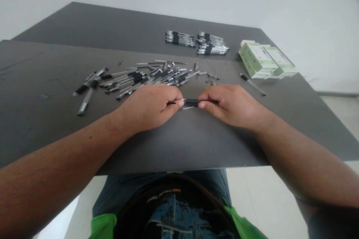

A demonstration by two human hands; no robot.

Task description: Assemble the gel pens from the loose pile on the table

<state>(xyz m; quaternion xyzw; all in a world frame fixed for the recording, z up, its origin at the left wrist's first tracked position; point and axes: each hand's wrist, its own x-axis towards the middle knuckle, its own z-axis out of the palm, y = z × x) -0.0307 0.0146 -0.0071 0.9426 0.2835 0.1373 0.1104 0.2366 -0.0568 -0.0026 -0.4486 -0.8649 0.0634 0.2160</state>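
Dark grey counter (185,145): is spreading wide.
Loose pens (139,77): are crowding the counter beyond the left hand (155,106).
Green-white boxes (259,61): are resting beyond the right hand (231,105).
Grip: both hands are pinching black pen parts (191,102) between them, over the counter.
Pen bundles (208,49): are lying behind the loose pens.
Lone pen (254,86): is lying before the boxes.

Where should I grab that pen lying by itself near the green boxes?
I'd pinch the pen around its middle, thumb on one long side and fingertip on the other, from above and the near side. It's thin, straight and lies flat, so a pinch across it should balance. The green boxes stand just beyond it, making the far side look tighter.
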